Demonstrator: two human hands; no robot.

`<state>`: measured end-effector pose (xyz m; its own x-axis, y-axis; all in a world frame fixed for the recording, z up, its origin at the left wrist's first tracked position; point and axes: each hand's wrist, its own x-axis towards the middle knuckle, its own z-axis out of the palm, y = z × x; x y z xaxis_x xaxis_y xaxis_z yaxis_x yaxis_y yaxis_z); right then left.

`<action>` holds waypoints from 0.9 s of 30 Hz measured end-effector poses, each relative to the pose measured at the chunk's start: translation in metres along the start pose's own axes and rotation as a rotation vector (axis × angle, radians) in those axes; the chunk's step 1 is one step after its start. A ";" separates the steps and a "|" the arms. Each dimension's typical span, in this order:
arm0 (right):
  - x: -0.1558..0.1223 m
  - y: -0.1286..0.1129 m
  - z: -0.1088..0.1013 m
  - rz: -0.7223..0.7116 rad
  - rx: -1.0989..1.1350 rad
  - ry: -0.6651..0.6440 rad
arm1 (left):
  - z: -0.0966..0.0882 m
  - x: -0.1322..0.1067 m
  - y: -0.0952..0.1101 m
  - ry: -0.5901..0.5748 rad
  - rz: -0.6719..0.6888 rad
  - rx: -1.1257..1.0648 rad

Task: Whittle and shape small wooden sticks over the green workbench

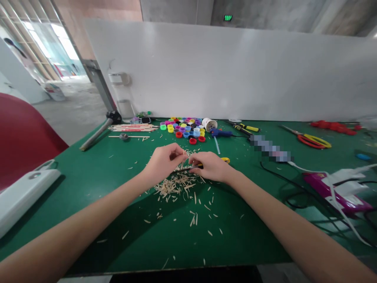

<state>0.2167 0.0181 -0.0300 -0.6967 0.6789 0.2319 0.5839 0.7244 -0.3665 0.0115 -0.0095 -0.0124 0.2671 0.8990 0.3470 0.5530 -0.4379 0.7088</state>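
Observation:
My left hand (167,161) is closed in a pinch on a thin pale wooden stick (183,157), mostly hidden by the fingers. My right hand (210,166) is wrapped round a knife (182,170) with a dark blade pointing left and yellow parts on its handle. The yellow end of the handle shows behind the hand. Both hands are close together, with the fingertips nearly meeting above a pile of pale wood shavings (171,186). Loose slivers lie scattered around the pile on the green table (118,204).
Behind my hands lie several coloured bottle caps (186,135), a tipped white tub (209,124) and a blue glue gun (221,133). Bundled sticks (134,127) and a hammer (100,131) lie left. Scissors (312,139), cables and a purple power strip (338,192) are right.

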 end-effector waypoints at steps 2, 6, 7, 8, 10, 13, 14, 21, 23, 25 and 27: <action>-0.002 -0.002 -0.001 0.006 0.018 0.053 | -0.001 0.002 -0.003 0.006 -0.015 -0.027; -0.005 -0.002 0.000 0.005 0.019 0.118 | -0.001 0.004 -0.006 0.005 -0.029 -0.063; -0.006 -0.002 0.000 0.004 0.011 0.120 | 0.000 0.004 -0.006 0.004 -0.032 -0.066; -0.006 -0.002 0.001 0.004 0.006 0.122 | 0.000 0.004 -0.006 0.005 -0.033 -0.068; -0.008 -0.002 0.002 0.001 0.001 0.134 | 0.000 0.003 -0.005 0.010 -0.031 -0.063; -0.008 -0.003 0.002 -0.015 -0.007 0.147 | 0.001 0.001 -0.004 0.013 -0.024 -0.036; -0.007 -0.003 0.002 -0.017 -0.013 0.138 | 0.001 0.001 -0.003 0.013 -0.022 -0.029; 0.005 0.004 0.002 0.002 -0.026 -0.031 | 0.002 -0.003 0.005 0.007 0.007 0.004; 0.006 0.004 0.001 0.004 -0.003 -0.043 | 0.002 -0.003 0.006 0.014 0.015 0.018; 0.004 0.003 0.000 -0.006 0.005 -0.017 | 0.001 -0.002 0.005 0.016 0.013 0.029; 0.001 0.000 -0.001 -0.021 -0.004 0.039 | 0.000 -0.001 0.003 0.022 -0.001 0.031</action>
<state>0.2166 0.0184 -0.0286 -0.6921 0.6676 0.2745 0.5709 0.7390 -0.3577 0.0132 -0.0115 -0.0109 0.2496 0.8990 0.3599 0.5773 -0.4365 0.6900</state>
